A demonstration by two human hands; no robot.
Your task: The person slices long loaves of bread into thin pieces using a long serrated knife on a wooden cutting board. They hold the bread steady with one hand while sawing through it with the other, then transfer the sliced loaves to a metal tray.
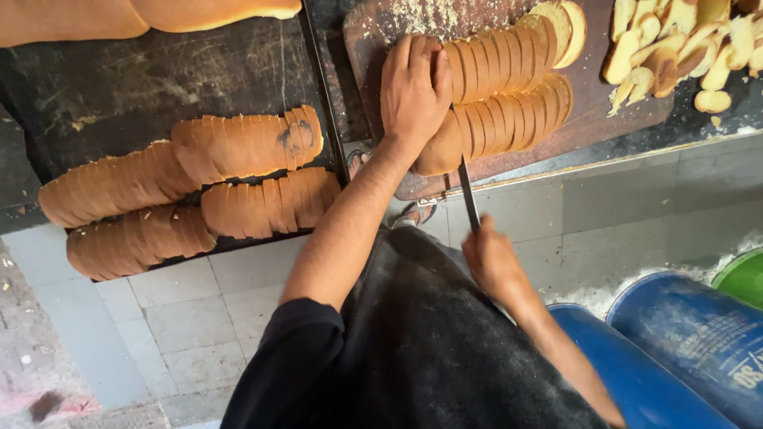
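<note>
**Two loaves under one blade**

Two brown, smooth-crusted loaves lie side by side on a worn wooden cutting board (604,103) dusted with pale crumbs, at the far right of the scene. Both run with their long axis roughly left to right, rising slightly toward the far right. The far loaf (509,59) and most of the near loaf (513,119) are already cut into thin, even slices that stand packed together.

The left hand (413,91) lies palm down, fingers spread and curled over the uncut left ends of both loaves, pressing on them. The right hand (493,258) is closed around the handle of a knife (467,195); the thin dark blade points away from the person, its long axis near to far, crossing the loaves' length just beside the left hand's fingers. The two hands are well apart.

To the left, a dark, scuffed metal tray (119,87) holds more sliced loaves (191,191) in rows. Pale cut rusk pieces (683,44) are heaped at the far right. Blue plastic drums (683,349) stand near right on the grey tiled floor (191,318).
</note>
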